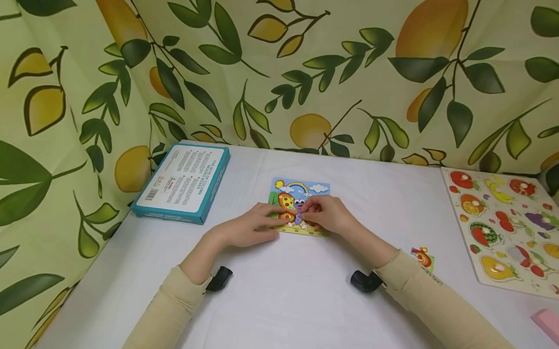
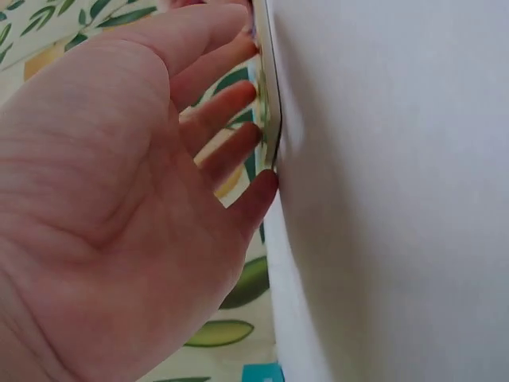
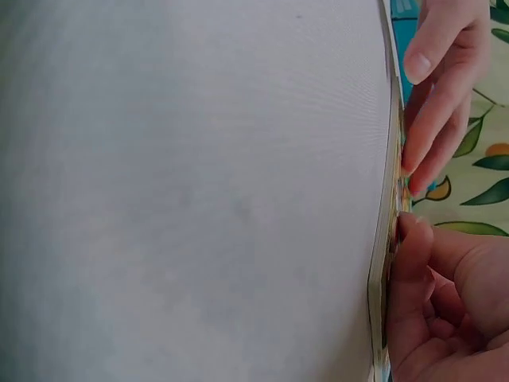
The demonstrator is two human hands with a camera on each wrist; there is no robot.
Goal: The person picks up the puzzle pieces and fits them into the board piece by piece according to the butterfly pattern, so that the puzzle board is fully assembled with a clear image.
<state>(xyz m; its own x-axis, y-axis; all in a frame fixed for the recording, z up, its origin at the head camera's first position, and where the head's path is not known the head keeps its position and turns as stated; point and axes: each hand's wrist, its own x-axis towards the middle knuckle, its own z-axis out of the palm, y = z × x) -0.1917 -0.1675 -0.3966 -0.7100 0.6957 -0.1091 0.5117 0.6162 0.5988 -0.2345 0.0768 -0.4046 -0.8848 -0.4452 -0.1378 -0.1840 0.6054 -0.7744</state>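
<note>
A small picture puzzle board [image 1: 279, 185] lies flat on the table in the head view, with a sun, a rainbow and a butterfly on it. My left hand [image 1: 253, 226] rests at its left side, fingers extended over the butterfly's left wing. In the left wrist view, those fingertips [image 2: 248, 137] meet the board's edge. My right hand [image 1: 329, 214] covers the board's right part, thumb and index finger pinching a puzzle piece [image 1: 299, 215] at the butterfly's purple body. The right wrist view shows the pinching fingers [image 3: 413, 247] low against the board; they hide most of the piece.
A loose wing-patterned puzzle piece [image 1: 423, 258] lies beside the right sleeve. Farther right are a wooden fruit puzzle board [image 1: 509, 228] and a pink block [image 1: 554, 331]. A teal-edged box [image 1: 181, 182] stands at the left, and a patterned cloth [image 1: 284, 90] hangs behind the table.
</note>
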